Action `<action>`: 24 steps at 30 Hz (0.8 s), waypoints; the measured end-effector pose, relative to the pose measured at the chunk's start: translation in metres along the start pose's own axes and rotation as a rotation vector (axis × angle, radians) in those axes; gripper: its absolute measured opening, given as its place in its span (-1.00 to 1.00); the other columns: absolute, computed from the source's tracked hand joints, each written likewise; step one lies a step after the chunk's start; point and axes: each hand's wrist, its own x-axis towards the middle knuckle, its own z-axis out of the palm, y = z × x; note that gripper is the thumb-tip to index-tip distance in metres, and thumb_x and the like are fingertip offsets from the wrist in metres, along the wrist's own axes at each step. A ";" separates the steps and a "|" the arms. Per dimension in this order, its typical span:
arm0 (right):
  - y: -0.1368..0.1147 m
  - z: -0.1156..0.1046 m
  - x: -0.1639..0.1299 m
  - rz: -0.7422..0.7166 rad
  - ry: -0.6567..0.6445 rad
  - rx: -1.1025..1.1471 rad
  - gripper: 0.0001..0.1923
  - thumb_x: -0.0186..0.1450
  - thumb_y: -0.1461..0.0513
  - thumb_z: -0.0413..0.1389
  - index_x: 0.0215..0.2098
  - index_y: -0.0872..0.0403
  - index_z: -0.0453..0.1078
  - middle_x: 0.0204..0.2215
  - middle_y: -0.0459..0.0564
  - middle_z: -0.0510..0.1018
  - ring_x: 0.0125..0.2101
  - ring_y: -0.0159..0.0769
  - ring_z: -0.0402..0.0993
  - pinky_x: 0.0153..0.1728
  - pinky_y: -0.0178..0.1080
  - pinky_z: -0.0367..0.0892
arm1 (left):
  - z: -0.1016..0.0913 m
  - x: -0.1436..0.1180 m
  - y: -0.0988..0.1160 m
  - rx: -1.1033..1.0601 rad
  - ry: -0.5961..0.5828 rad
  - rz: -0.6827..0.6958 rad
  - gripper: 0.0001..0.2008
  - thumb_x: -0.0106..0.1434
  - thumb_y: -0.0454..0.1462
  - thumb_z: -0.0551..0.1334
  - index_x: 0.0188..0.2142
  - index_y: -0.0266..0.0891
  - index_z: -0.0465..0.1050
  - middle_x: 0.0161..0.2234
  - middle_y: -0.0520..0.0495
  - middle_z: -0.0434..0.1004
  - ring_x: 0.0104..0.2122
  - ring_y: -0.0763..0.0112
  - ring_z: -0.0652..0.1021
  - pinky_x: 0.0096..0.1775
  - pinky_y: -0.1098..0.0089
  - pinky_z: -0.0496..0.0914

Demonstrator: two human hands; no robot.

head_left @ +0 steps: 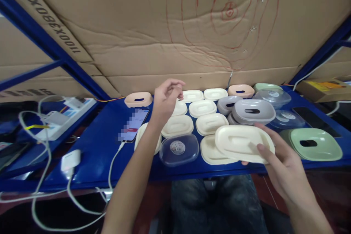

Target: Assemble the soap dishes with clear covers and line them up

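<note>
Head view, looking down over a blue table (93, 146) backed by cardboard. The right hand (282, 164) has a cream oval lid (242, 143) pinched at its near right edge, thumb on top, fingers underneath, the lid held just above the table's front edge and over another cream piece (210, 153) lying there. The left hand (166, 98) is up over the middle of the table, fingers loosely curled together, gripping nothing that I can make out, hovering above the rows of cream lids (203, 108). Just below the forearm sits a clear tub (179, 148). Left of it, a phone (134, 124) lies face up on its cable. To the right, a grey dish (252, 111) tops a stack, and a green dish (314, 143) sits near the right edge. A peach dish (138, 99) rests at the back.
</note>
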 end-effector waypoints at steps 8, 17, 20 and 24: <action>0.017 0.022 -0.042 0.114 0.087 0.129 -0.36 0.36 -0.03 0.39 0.39 -0.23 0.53 0.34 0.02 0.62 0.28 0.22 0.62 0.14 0.04 0.68 | 0.005 -0.132 0.072 0.419 -0.610 0.215 -0.15 0.29 0.00 0.56 0.49 0.07 0.36 0.42 -0.27 0.46 0.36 -0.18 0.51 0.33 -0.06 0.48; 0.043 0.038 -0.052 -0.094 -0.161 0.049 -0.41 0.47 -0.01 0.31 0.42 -0.08 0.52 0.46 0.07 0.49 0.46 0.14 0.39 0.44 0.06 0.35 | 0.012 -0.210 0.052 0.718 -0.717 0.211 -0.06 0.46 0.26 0.27 0.58 -0.20 0.11 0.43 -0.47 0.37 0.37 -0.22 0.42 0.38 -0.22 0.36; 0.046 0.044 -0.056 -0.103 -0.236 0.002 -0.43 0.51 -0.02 0.27 0.43 -0.09 0.50 0.44 0.04 0.51 0.46 0.08 0.39 0.44 0.00 0.35 | 0.004 -0.224 0.058 0.749 -0.749 0.151 -0.13 0.48 0.15 0.33 0.59 -0.13 0.11 0.44 -0.42 0.34 0.36 -0.21 0.39 0.38 -0.23 0.34; 0.049 0.061 -0.066 -0.135 -0.292 0.015 -0.40 0.53 -0.07 0.22 0.45 -0.04 0.48 0.41 0.10 0.55 0.39 0.12 0.48 0.36 0.05 0.45 | -0.010 -0.244 0.062 0.688 -0.687 0.066 -0.08 0.43 0.03 0.41 0.62 0.01 0.04 0.46 -0.34 0.30 0.40 -0.19 0.34 0.41 -0.26 0.29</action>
